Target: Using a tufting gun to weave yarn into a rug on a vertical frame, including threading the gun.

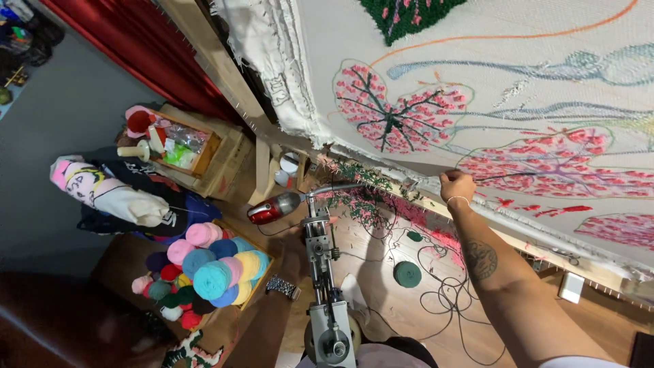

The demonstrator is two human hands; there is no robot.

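Your right hand (457,185) is pinching the dark yarn (507,176) against the tufting cloth (545,61). Your left hand (300,235), mostly hidden, is wrapped round the tufting gun (321,252). Pink leaves look partly filled and the blue outlines bare. The frame edge (518,242) is close; the floor (381,272) below is cable-strewn.

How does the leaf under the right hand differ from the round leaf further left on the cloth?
The round leaf has dark green veins; the leaf by the right hand has purple veins. The round leaf is compact and heart-like, the other long and spread wide. The round leaf sits clear of both hands, while the right hand pinches a dark strand at the other's edge. Both are filled with pink tufts on the same white cloth.
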